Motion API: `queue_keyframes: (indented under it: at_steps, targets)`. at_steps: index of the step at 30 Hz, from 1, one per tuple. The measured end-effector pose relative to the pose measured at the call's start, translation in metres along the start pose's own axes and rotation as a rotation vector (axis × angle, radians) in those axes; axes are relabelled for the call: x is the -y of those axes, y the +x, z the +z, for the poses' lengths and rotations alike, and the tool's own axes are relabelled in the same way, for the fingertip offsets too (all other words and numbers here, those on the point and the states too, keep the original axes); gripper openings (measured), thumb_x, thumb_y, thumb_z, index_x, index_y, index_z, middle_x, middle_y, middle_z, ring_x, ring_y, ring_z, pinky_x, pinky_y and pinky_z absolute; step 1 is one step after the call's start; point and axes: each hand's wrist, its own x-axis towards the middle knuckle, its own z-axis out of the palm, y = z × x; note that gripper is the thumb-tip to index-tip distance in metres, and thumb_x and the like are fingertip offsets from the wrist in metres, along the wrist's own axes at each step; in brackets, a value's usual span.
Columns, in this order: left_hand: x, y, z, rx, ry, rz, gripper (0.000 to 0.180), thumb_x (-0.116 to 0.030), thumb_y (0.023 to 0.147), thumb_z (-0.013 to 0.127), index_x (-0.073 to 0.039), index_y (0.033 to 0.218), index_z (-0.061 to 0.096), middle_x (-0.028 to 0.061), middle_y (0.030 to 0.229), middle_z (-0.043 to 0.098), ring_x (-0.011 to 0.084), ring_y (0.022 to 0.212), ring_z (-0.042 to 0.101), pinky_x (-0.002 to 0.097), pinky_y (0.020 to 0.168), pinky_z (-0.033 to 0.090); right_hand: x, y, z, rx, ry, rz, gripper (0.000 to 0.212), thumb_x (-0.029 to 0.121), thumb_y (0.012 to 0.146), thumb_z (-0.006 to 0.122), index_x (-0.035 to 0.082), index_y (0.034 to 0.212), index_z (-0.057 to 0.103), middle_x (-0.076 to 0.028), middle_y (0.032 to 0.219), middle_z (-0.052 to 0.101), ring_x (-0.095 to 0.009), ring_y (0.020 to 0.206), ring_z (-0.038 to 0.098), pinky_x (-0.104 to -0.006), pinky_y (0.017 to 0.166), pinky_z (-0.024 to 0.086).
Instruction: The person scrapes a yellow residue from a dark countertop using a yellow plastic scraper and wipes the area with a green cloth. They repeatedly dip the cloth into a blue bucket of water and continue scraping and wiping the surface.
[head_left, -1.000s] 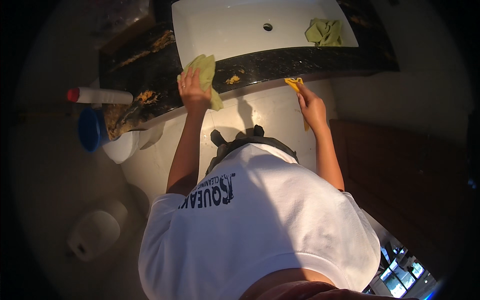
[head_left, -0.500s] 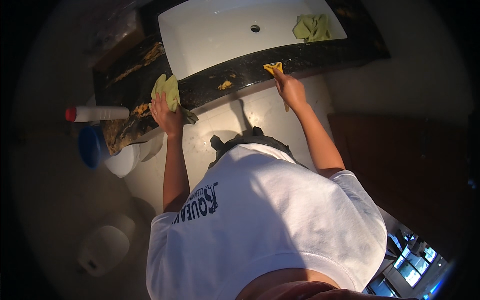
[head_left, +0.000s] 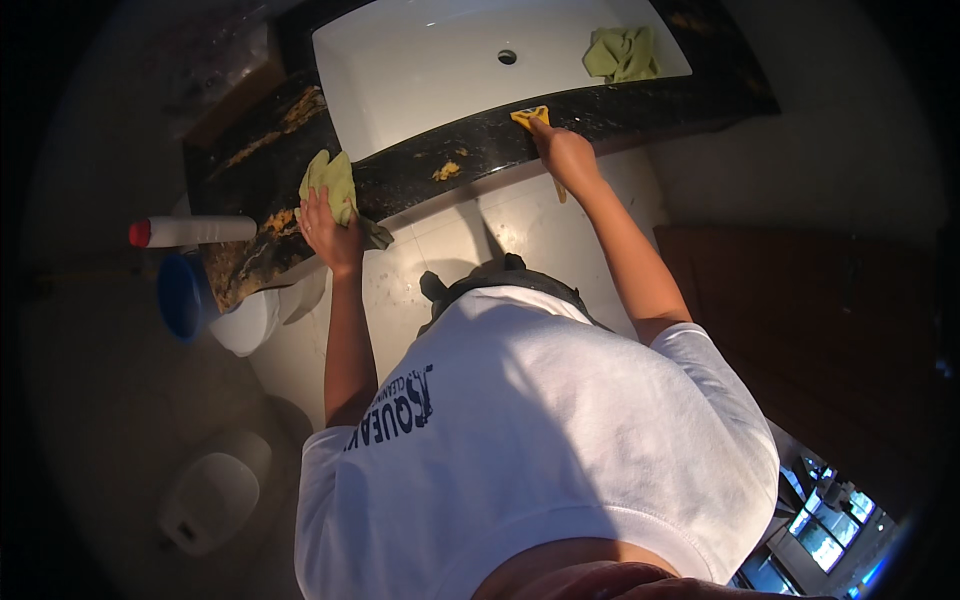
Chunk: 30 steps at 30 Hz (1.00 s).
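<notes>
A yellow scraper (head_left: 531, 114) is in my right hand (head_left: 569, 160), its wide head on the dark stone counter's front strip, below the sink. Its handle end shows beneath my closed fingers. My left hand (head_left: 333, 232) lies on a crumpled light-green cloth (head_left: 331, 180) at the counter edge, near the sink's lower left corner. Its fingers are stretched out over the cloth, and a darker fold hangs past the edge. The palm's underside is hidden.
The white sink (head_left: 420, 70) has a drain hole and a second green cloth (head_left: 622, 55) at its right end. On the black-and-gold counter (head_left: 262, 262), a white bottle (head_left: 195, 231) with a red cap lies at left. Below are a blue bucket (head_left: 183, 296), a white container (head_left: 246, 322) and a toilet (head_left: 212, 500).
My right hand has moved a little left and away from me along the counter with the scraper. My left hand and its cloth stay almost where they were.
</notes>
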Motion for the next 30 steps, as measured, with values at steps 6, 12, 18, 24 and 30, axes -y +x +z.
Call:
queue_keyframes:
  at_steps: [6,12,18,24,30]
  targets:
    - [0.001,0.0,0.001,-0.018,-0.025,0.013,0.05,-0.019,0.08,0.069,-0.008,0.126,0.055,0.0143,0.134,0.051,0.0371,0.128,0.042,0.0481,0.111,0.025,0.006,0.002,0.0,0.084,-0.001,0.058,0.033,0.018,0.089,0.053,0.012,0.122,0.059,-0.015,0.08,0.066,-0.033,0.071,0.064,-0.0441,0.062,0.051]
    - [-0.001,0.0,0.0,-0.011,-0.02,0.002,0.049,-0.019,0.08,0.069,-0.008,0.126,0.056,0.0145,0.134,0.051,0.0365,0.128,0.042,0.0468,0.111,0.025,0.011,-0.001,0.0,0.021,0.02,0.009,0.033,0.019,0.09,0.057,0.014,0.122,0.058,-0.015,0.083,0.066,-0.034,0.075,0.064,-0.0439,0.064,0.05]
    - [-0.003,0.001,-0.001,-0.01,0.007,-0.012,0.045,-0.023,0.083,0.065,-0.007,0.125,0.056,0.0142,0.134,0.051,0.0356,0.129,0.042,0.0464,0.11,0.026,0.013,0.002,0.0,0.115,0.014,0.052,0.032,0.02,0.091,0.056,0.014,0.122,0.059,-0.015,0.084,0.066,-0.033,0.075,0.064,-0.0434,0.064,0.051]
    - [-0.004,0.0,-0.003,0.013,-0.026,-0.021,0.046,-0.022,0.083,0.065,-0.007,0.125,0.056,0.0139,0.134,0.051,0.0349,0.13,0.041,0.0461,0.111,0.024,0.014,0.005,0.001,0.083,-0.004,0.009,0.033,0.02,0.091,0.056,0.016,0.123,0.059,-0.015,0.084,0.066,-0.033,0.075,0.065,-0.0432,0.065,0.051]
    - [-0.005,-0.001,-0.002,0.008,-0.027,-0.032,0.048,-0.02,0.081,0.067,-0.008,0.126,0.055,0.0127,0.136,0.049,0.0339,0.131,0.039,0.046,0.112,0.023,0.014,0.006,0.001,0.093,0.015,0.016,0.033,0.018,0.09,0.054,0.015,0.123,0.058,-0.015,0.082,0.066,-0.034,0.075,0.065,-0.0445,0.065,0.051]
